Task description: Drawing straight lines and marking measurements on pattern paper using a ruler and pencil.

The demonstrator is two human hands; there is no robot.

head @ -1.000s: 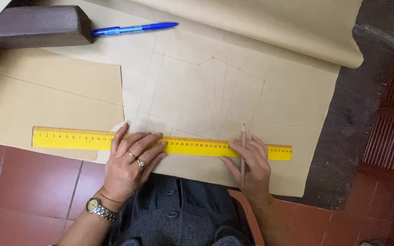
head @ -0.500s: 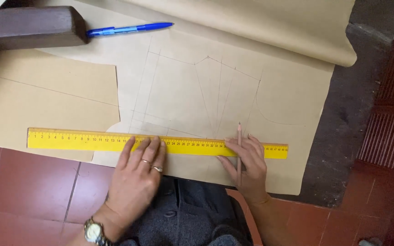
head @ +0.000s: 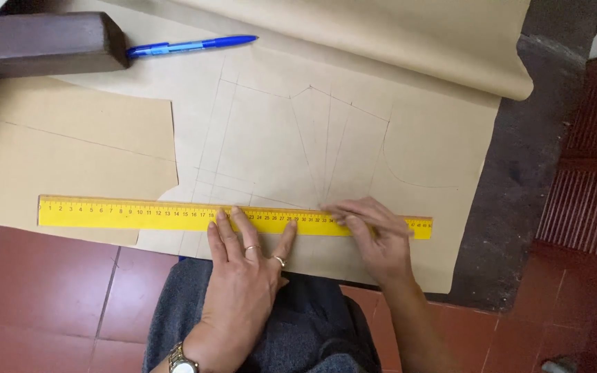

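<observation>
Pressing flat on the yellow ruler (head: 233,216), the left hand (head: 247,273) lay with fingers spread wide, palm down, gripping nothing, rings on two fingers and a gold watch (head: 182,361) at the wrist. Stretched ruler from nine o'clock to three o'clock across the lower edge of the brown pattern paper (head: 291,145), flat on the table (head: 519,179). Pinched at the ruler's upper edge toward three o'clock, the right hand (head: 374,238) with fingers drawn narrow together, as if round a thin pencil; could not tell for certain, the tool itself hidden under the fingers. Fingertips right at the point where the drawn lines fanned down to meet the ruler. Up at eleven o'clock, a blue pen (head: 191,45) lying on the paper, just beside a dark wooden block (head: 43,43). At nine o'clock, a separate cut paper piece (head: 63,152) tucked under the ruler's left end. At twelve o'clock, the rolled paper edge (head: 395,41). Down at six o'clock, grey clothing (head: 312,331) over red floor tiles (head: 43,297).
</observation>
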